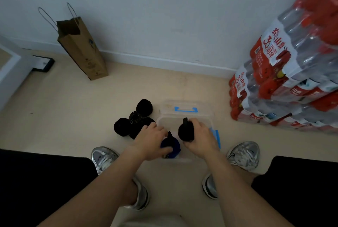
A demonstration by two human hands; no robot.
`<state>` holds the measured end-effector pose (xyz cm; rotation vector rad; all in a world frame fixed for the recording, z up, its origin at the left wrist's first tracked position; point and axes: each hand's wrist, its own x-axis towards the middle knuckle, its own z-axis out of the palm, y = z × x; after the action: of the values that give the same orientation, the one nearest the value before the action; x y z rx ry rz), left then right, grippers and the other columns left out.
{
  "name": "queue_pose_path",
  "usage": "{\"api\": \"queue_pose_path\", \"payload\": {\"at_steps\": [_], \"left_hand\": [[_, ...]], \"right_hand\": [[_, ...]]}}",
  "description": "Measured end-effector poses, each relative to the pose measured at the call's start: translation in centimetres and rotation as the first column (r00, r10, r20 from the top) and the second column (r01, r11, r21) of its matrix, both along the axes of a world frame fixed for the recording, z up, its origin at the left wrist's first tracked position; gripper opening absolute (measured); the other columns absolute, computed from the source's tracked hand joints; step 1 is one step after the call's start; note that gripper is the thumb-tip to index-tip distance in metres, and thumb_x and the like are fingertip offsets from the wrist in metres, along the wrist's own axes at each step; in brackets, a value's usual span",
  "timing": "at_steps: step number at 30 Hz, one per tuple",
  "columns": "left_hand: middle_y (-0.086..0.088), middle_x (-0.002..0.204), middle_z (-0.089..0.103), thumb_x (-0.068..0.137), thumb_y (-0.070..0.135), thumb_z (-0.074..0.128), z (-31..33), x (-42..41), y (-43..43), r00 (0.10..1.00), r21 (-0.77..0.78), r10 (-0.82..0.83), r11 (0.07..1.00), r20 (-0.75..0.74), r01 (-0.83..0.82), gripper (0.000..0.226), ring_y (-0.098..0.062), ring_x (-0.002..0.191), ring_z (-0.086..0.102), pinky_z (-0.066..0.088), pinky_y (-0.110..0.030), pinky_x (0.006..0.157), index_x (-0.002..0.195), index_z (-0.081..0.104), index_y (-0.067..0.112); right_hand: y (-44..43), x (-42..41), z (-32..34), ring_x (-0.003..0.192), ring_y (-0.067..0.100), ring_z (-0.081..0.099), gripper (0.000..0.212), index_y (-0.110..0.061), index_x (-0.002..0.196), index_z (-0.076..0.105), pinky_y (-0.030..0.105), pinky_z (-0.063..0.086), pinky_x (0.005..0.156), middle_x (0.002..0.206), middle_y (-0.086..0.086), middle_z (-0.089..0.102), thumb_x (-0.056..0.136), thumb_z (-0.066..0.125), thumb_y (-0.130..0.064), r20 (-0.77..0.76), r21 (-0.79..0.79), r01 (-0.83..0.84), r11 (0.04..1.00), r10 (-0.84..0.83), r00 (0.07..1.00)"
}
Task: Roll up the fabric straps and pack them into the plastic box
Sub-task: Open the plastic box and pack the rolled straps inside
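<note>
Gripping: left hand (151, 140) blue roll (172, 146) | right hand (201, 138) black roll (185, 131) | four rolls (122, 127) beside box (186, 106)

The plastic box (182, 160) is clear and colourless, with bright blue clips (186, 110). A black roll (185, 132) shows in the right hand (201, 138), and a dark blue roll (171, 144) under the left hand (151, 139). The loose rolls (121, 127) on the beige floor (73, 107) are black. The paper bag (84, 52) is brown and the wall (164, 7) pale grey. The bottle packs (274, 58) wear red and white wrap with red lettering. The shoes (104, 157) are silver-grey.
</note>
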<state>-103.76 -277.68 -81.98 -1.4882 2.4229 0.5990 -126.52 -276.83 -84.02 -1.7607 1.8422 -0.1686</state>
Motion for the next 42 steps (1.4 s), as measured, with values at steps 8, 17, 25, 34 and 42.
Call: {"api": "queue_pose_path", "payload": {"at_steps": [8, 17, 25, 34, 42], "left_hand": [[0.005, 0.154, 0.054, 0.081, 0.068, 0.082, -1.7, -0.2, 0.6, 0.991, 0.226, -0.099, 0.971, 0.089, 0.077, 0.100, -0.030, 0.128, 0.043, 0.040, -0.044, 0.101, 0.164, 0.033, 0.039], [0.007, 0.144, 0.062, 0.077, 0.064, 0.087, -1.8, 0.1, 0.1, 0.994, 0.243, -0.102, 0.966, 0.033, 0.091, 0.093, -0.026, 0.114, 0.041, 0.045, -0.035, 0.094, 0.156, 0.050, 0.033], [0.004, 0.140, 0.062, 0.070, 0.067, 0.090, -2.6, 0.2, -0.5, 0.990, 0.216, -0.142, 0.967, 0.016, 0.135, 0.101, -0.028, 0.109, 0.042, 0.046, -0.042, 0.098, 0.155, 0.047, 0.032], [-0.012, 0.113, 0.050, 0.106, 0.040, 0.049, -2.3, 2.0, 0.4, 0.896, -0.239, 0.300, 0.891, -0.327, -0.385, 0.033, -0.033, 0.095, 0.051, 0.048, -0.049, 0.081, 0.115, 0.054, 0.009], [-0.005, 0.171, 0.016, 0.093, 0.000, 0.067, -4.2, 8.8, -0.1, 0.803, -0.079, 0.585, 0.811, 0.117, -0.580, 0.095, -0.042, 0.133, 0.044, 0.049, -0.049, 0.101, 0.168, 0.012, 0.017]], "right_hand": [[-1.2, 0.9, -3.9, 0.124, 0.031, 0.066, 0.069, -0.020, 0.149, 0.052, 0.041, 0.057, 0.100, 0.136, 0.009, 0.066, 0.089, 0.084, -0.027, 0.301, 0.366, 0.216, 0.905, -0.335, 0.893], [-2.2, 5.0, -5.7, 0.118, 0.030, 0.068, 0.038, -0.018, 0.139, 0.062, 0.040, 0.057, 0.095, 0.128, 0.009, 0.070, 0.101, 0.060, -0.023, 0.330, 0.444, 0.228, 0.866, -0.395, 0.857], [-4.0, 5.0, -5.3, 0.114, 0.033, 0.069, 0.041, -0.009, 0.128, 0.071, 0.041, 0.056, 0.096, 0.122, 0.013, 0.074, 0.110, 0.055, -0.043, 0.298, 0.461, 0.149, 0.875, -0.310, 0.903], [-4.1, 3.2, -3.2, 0.058, 0.024, 0.055, 0.056, -0.017, 0.060, 0.051, 0.032, 0.041, 0.056, 0.060, 0.003, 0.054, 0.102, 0.059, -0.052, -0.020, 0.285, 0.055, 0.957, -0.052, 0.998], [-2.2, 2.8, -2.6, 0.088, 0.039, 0.076, 0.046, 0.004, 0.091, 0.070, 0.047, 0.062, 0.083, 0.091, 0.026, 0.077, 0.108, 0.057, -0.036, 0.145, 0.453, 0.049, 0.890, -0.128, 0.981]]}}
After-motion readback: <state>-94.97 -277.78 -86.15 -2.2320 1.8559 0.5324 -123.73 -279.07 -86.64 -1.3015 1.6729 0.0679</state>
